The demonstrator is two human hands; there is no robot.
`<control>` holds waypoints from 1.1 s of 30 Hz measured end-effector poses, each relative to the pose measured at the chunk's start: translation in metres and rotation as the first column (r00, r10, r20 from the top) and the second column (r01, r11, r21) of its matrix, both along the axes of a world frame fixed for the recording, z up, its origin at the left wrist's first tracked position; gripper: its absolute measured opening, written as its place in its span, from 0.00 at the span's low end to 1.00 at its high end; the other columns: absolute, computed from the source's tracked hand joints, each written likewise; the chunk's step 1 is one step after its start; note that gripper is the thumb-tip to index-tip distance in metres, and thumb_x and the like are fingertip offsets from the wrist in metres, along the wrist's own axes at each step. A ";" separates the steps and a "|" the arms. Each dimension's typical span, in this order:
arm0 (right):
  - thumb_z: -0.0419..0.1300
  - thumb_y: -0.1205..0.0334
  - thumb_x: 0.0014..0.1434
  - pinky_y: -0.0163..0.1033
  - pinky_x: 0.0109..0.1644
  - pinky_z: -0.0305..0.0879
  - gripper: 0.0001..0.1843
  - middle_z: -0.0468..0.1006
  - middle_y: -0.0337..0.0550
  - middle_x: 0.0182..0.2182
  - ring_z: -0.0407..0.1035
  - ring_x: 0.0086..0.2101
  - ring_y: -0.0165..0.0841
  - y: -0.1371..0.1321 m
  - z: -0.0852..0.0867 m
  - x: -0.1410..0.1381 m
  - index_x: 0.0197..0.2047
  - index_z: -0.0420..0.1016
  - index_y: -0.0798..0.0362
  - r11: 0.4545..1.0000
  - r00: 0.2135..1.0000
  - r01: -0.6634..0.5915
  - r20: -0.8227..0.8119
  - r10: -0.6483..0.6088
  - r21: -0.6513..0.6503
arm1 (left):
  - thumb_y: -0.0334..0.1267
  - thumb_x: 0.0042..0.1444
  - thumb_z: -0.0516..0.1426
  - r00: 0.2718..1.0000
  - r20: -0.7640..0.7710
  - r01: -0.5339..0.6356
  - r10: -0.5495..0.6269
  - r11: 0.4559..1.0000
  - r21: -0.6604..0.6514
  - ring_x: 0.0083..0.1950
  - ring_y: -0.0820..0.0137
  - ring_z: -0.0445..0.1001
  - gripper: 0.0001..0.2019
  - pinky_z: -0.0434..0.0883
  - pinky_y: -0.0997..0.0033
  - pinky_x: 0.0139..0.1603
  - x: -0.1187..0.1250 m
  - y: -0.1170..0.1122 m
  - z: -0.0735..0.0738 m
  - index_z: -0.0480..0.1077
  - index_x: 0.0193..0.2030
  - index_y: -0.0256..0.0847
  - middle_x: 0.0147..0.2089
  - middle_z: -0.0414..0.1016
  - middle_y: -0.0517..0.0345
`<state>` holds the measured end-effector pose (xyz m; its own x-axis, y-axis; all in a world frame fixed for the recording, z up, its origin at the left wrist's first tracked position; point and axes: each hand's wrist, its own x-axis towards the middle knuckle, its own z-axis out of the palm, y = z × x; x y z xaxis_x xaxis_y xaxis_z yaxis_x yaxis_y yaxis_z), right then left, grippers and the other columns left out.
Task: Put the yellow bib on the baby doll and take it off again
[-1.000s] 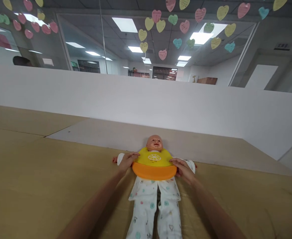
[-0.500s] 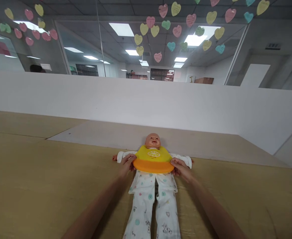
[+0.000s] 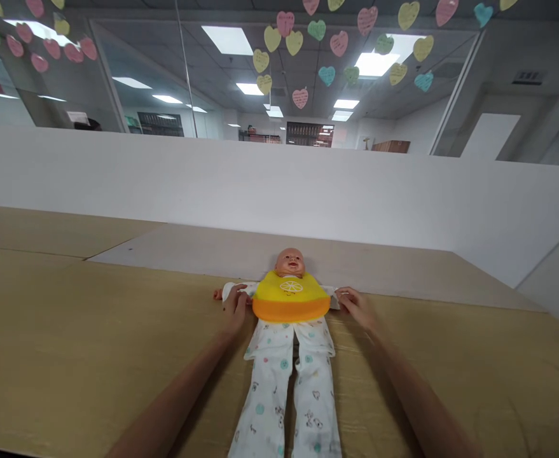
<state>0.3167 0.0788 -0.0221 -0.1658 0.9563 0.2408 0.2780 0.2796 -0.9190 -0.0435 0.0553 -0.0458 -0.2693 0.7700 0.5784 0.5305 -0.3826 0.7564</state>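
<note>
As the doll (image 3: 268, 346) lies on its back on the tan surface (image 3: 93, 343), its long axis runs straight away from me, head farthest, legs toward me. A bib (image 3: 291, 290) covers its chest, orange edge nearer me. My left hand (image 3: 235, 310), half open, rests over one sleeve (image 3: 228, 291); my right hand (image 3: 357, 310), fingers curled, meets the other sleeve (image 3: 332, 294). I cannot tell whether either pinches cloth.

white wall (image 3: 279, 191) | glass (image 3: 148, 70) above — pastel heart notes (image 3: 339, 44) | ceiling panels (image 3: 226, 40) — lit
</note>
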 end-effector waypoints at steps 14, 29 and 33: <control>0.47 0.44 0.64 0.52 0.59 0.54 0.29 0.66 0.52 0.59 0.57 0.59 0.47 0.009 -0.037 0.008 0.60 0.66 0.53 0.798 0.384 0.047 0.727 -0.570 0.601 | 0.37 0.55 0.53 0.624 -0.737 -0.165 0.261 0.965 0.202 0.63 0.48 0.61 0.18 0.57 0.45 0.60 -0.026 0.015 -0.020 0.70 0.52 0.37 0.58 0.69 0.38; 0.51 0.56 0.60 0.52 0.63 0.47 0.27 0.67 0.56 0.59 0.56 0.59 0.47 0.026 -0.034 -0.006 0.59 0.66 0.61 0.803 0.401 -0.134 0.773 -0.492 0.581 | 0.37 0.60 0.49 0.613 -0.790 0.112 0.011 0.989 0.101 0.64 0.52 0.61 0.17 0.63 0.48 0.60 -0.034 0.044 -0.012 0.68 0.53 0.36 0.60 0.67 0.37; 0.51 0.59 0.61 0.46 0.57 0.54 0.26 0.71 0.57 0.54 0.64 0.54 0.43 0.038 -0.026 -0.015 0.60 0.65 0.62 0.871 0.410 -0.158 0.834 -0.370 0.464 | 0.37 0.60 0.48 0.625 -0.777 0.134 -0.073 0.991 0.015 0.53 0.54 0.71 0.18 0.68 0.52 0.51 -0.028 0.054 -0.010 0.68 0.54 0.37 0.53 0.73 0.38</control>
